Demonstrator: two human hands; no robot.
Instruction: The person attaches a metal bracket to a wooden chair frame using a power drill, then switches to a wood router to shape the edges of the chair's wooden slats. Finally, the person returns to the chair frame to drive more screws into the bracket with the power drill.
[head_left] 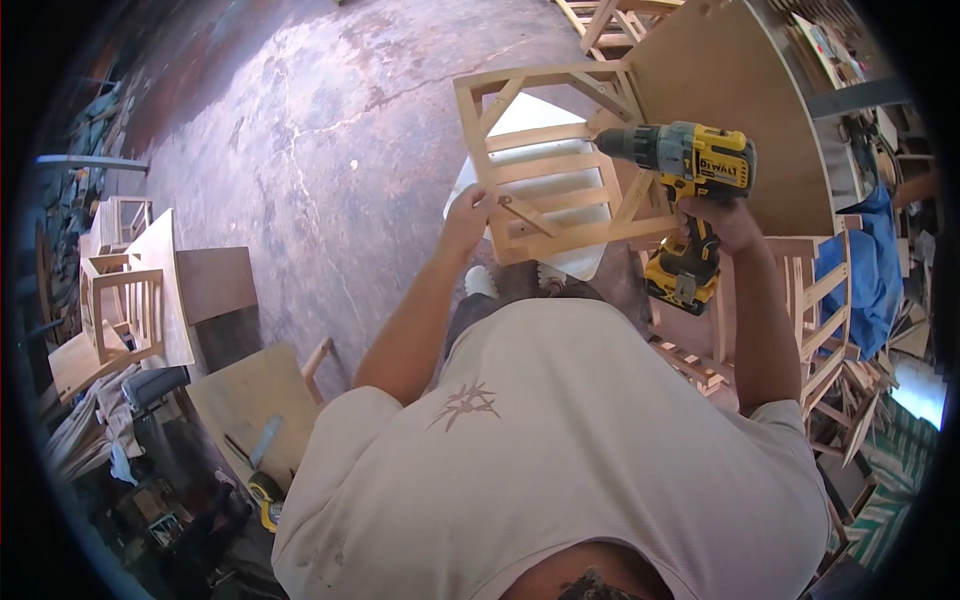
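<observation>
My right hand (722,222) is wrapped around the grip of a yellow and black cordless drill (705,160). The drill's chuck points left, over a wooden chair frame (560,242) with slats and diagonal corner braces. At the frame's near-left corner is my left hand (468,215), its fingers pinched together beside the end of a corner brace (528,214). Whatever those fingertips hold is too small to make out. Under the frame lies a white board or sheet (582,262), partly hidden by the slats.
A large plywood panel (730,110) stands at the right, close to the drill. Wooden chair frames (825,290) are stacked to my right, near a blue cloth (868,270). On the left are a small wooden chair (125,305) and a board (250,400) bearing tools.
</observation>
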